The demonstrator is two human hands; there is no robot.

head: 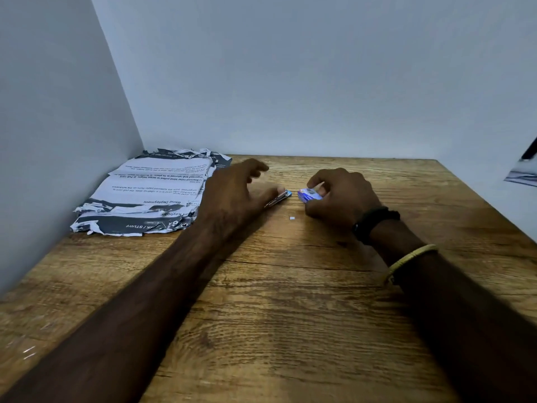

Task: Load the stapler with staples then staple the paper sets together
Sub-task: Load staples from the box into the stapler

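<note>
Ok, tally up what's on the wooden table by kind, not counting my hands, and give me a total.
Stapler, under the left hand: 1
Staple box, in the right hand: 1
Pile of printed paper, back left; sheets too overlapped to count: 1
Small white scrap between the hands: 1
Total: 4

The scene is dim and evenly lit, with a cool grey cast on the walls point(319, 68) and no hard glare. Soft shadows lie on the table point(290, 330) under both forearms, darkest toward its near edge. Wide-angle distortion bends the table's side edges outward, and the left hand point(238, 190) is slightly blurred.
</note>
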